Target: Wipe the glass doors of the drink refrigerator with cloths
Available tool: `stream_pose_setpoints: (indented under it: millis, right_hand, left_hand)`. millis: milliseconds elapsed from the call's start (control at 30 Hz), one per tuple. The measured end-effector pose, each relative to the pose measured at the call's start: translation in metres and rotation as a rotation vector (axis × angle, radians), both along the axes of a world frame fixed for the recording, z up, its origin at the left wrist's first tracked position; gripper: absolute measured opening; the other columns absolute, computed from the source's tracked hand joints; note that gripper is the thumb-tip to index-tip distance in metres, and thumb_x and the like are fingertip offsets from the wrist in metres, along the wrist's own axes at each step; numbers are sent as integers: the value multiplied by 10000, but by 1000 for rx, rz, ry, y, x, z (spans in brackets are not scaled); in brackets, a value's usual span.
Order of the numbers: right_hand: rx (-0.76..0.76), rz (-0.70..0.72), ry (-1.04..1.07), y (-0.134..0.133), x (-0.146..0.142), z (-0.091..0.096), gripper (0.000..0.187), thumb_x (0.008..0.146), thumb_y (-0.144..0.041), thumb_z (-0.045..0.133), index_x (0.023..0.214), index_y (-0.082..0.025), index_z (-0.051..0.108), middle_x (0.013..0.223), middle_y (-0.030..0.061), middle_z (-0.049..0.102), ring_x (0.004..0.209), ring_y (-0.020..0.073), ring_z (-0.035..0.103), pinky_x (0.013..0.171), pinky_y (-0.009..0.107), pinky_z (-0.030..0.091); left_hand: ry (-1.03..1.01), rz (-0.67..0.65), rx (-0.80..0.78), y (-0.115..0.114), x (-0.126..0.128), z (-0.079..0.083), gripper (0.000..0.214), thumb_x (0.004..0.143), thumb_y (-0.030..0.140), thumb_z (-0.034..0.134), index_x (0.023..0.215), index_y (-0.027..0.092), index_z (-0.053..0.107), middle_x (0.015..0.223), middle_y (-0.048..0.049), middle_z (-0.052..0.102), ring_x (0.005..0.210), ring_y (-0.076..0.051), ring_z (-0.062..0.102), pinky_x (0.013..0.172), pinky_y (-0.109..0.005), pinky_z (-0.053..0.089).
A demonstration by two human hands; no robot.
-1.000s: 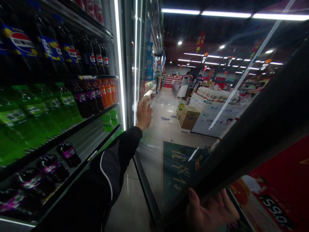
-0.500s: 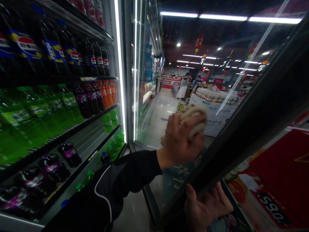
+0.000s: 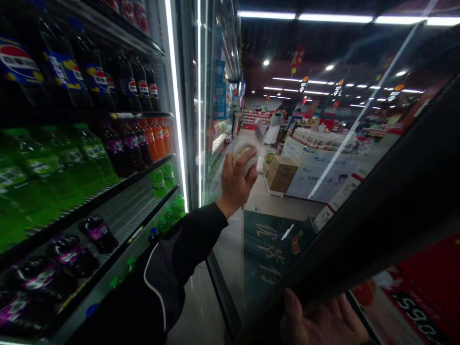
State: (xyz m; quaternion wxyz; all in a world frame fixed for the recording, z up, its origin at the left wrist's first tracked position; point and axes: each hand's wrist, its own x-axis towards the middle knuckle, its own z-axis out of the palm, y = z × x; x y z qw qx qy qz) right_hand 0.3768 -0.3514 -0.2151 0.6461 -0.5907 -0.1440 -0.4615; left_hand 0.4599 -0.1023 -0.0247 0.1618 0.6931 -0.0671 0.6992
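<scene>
1. There went the left hand [image 3: 237, 184], fingers curled tight around a balled pale cloth [image 3: 246, 157], though whether it met the glass was hard to call.
2. The right hand [image 3: 323, 318] was spread wide against the black door frame [image 3: 362, 230].
3. Pepsi bottles [image 3: 61, 72] and green bottles [image 3: 53, 167] filled the cooler shelves [image 3: 122, 201] alongside.

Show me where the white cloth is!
In the head view, the white cloth sits in the person's raised hand, just right of the lit fridge frame.
</scene>
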Motion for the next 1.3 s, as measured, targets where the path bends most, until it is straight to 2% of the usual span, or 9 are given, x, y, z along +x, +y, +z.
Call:
stream_pose_setpoints:
  millis: [267, 533, 667, 767, 833, 967, 1067, 1200, 1300]
  right_hand:
    - [-4, 12, -31, 3, -4, 17, 881, 777, -458, 973, 1489, -237, 504, 1430, 147, 684, 1260, 320, 728, 899, 489, 699]
    - [-70, 33, 25, -3, 1, 10, 853, 806, -455, 966, 1486, -217, 509, 1665, 193, 451, 1320, 257, 676, 914, 393, 678]
    - [-53, 103, 25, 0, 1, 6, 846, 813, -423, 958, 1480, -220, 479, 1625, 195, 497, 1337, 253, 667, 946, 405, 668]
    - [-26, 161, -6, 2, 2, 3, 857, 795, -388, 966, 1467, -218, 462, 1514, 167, 580, 1300, 229, 678, 918, 370, 660]
    - [-35, 168, -4, 0, 3, 2, 857, 784, -388, 974, 1447, -216, 459, 1476, 161, 594, 1265, 222, 689, 918, 368, 659]
    - [-59, 105, 59, -7, 3, 2, 916, 765, -473, 978, 1451, -225, 423, 1499, 171, 563, 1281, 263, 690, 983, 467, 674]
    - [-59, 93, 105, -6, 0, 5, 943, 782, -511, 958, 1482, -214, 400, 1484, 181, 579, 1258, 274, 704, 946, 479, 691]
    - [14, 77, 79, 5, -6, 12, 948, 781, -506, 954, 1507, -203, 424, 1450, 179, 621, 1223, 268, 721, 878, 441, 702]
    - [24, 36, 52, 9, -8, 13, 926, 784, -497, 953, 1510, -203, 459, 1476, 179, 631, 1253, 272, 718, 927, 452, 695]
  left_hand:
    - [106, 86, -238, 73, 38, -7, 488, 1186, 560, 356, 1482, 240, 575, 1393, -122, 647, 1339, -267, 663, 1229, -499, 546]
    - [170, -39, -657, 89, 42, -5, 489, 1136, 628, 502, 1435, 257, 609, 1413, -167, 672, 1350, -309, 685, 1228, -534, 553]
    - [138, -92, -580, 59, 23, 4, 551, 1138, 683, 438, 1386, 231, 633, 1421, -166, 692, 1370, -305, 658, 1244, -546, 521]
    - [58, -195, -417, 3, -10, 10, 538, 1173, 642, 349, 1391, 246, 641, 1422, -126, 703, 1363, -263, 650, 1237, -506, 516]
    - [34, -294, -301, -43, -37, 10, 444, 1206, 515, 330, 1419, 276, 637, 1383, -97, 714, 1309, -235, 664, 1182, -465, 553]
    - [-2, -354, 51, -110, -72, 7, 422, 1186, 423, 365, 1507, 298, 609, 1369, -118, 685, 1278, -269, 654, 1089, -464, 611]
    - [-105, -255, 179, -115, -68, 6, 375, 1163, 442, 446, 1439, 273, 637, 1257, -119, 685, 1123, -257, 672, 956, -414, 643]
    - [-196, -135, 222, -92, -45, 9, 326, 1146, 467, 528, 1394, 282, 630, 1247, -98, 680, 1065, -232, 668, 890, -365, 626]
    - [-192, -88, 152, -71, -29, 12, 306, 1146, 448, 558, 1403, 293, 615, 1236, -73, 679, 1084, -213, 661, 914, -345, 609]
